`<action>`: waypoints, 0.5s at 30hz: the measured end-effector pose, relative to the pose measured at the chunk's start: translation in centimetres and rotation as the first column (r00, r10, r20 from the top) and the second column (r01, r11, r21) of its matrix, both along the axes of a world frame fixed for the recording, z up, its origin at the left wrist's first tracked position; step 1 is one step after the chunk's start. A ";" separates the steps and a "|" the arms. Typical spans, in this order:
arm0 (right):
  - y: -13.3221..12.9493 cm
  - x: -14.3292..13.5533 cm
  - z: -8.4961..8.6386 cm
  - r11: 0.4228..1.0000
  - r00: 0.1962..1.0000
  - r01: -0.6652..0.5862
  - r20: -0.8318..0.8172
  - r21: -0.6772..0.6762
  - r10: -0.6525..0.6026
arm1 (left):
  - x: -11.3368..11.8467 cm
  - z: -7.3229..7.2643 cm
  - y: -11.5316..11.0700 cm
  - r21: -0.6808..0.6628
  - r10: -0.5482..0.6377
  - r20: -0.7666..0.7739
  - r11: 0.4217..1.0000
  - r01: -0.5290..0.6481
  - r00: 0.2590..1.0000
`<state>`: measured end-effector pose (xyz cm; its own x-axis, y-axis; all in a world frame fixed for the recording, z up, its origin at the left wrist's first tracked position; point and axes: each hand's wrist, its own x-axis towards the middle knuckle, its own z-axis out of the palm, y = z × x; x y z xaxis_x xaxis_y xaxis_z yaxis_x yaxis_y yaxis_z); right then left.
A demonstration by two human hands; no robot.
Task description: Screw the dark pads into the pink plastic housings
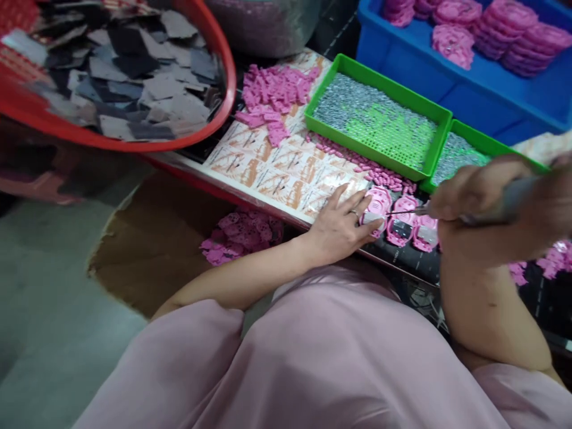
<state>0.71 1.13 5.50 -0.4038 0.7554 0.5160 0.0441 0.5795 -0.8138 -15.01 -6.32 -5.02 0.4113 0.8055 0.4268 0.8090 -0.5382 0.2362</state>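
Observation:
My left hand, a ring on one finger, rests at the table's front edge. Its thumb and forefinger hold the left side of a pink plastic casing, while the other fingers are stretched out. From the right, my right hand is closed around a grey-handled screwdriver, blurred by motion. The thin screwdriver shaft reaches the casing's right edge; whether it sits in a screw I cannot tell. Two more pink casings lie in a row beside the first, the farther one partly behind my right wrist.
Green trays of small metal screws stand behind the casings. A blue bin holds stacked pink parts. Pink strips are heaped at left, near a red basket of grey and black pieces. Below the table, a cardboard box holds pink parts.

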 end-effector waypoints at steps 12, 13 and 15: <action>0.1 16.8 -0.6 0.693 0.657 0.721 -0.307 -0.011 -0.689 | 2.5 2.6 1.6 -0.100 -0.200 -0.123 0.977 0.188 0.972; 0.4 17.9 -0.9 0.667 0.630 0.745 -0.319 -0.011 -0.708 | 3.3 2.8 2.1 -0.105 -0.236 -0.136 0.969 0.223 0.962; 0.9 20.0 -1.4 0.599 0.566 0.800 -0.363 0.026 -0.740 | 4.9 3.0 3.1 -0.124 -0.323 -0.172 0.944 0.305 0.931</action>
<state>20.73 2.01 4.06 0.4782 0.5945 0.6465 0.3271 0.5625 -0.7593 -10.10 -3.19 -1.98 0.7147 0.6547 0.2463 0.6366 -0.7547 0.1589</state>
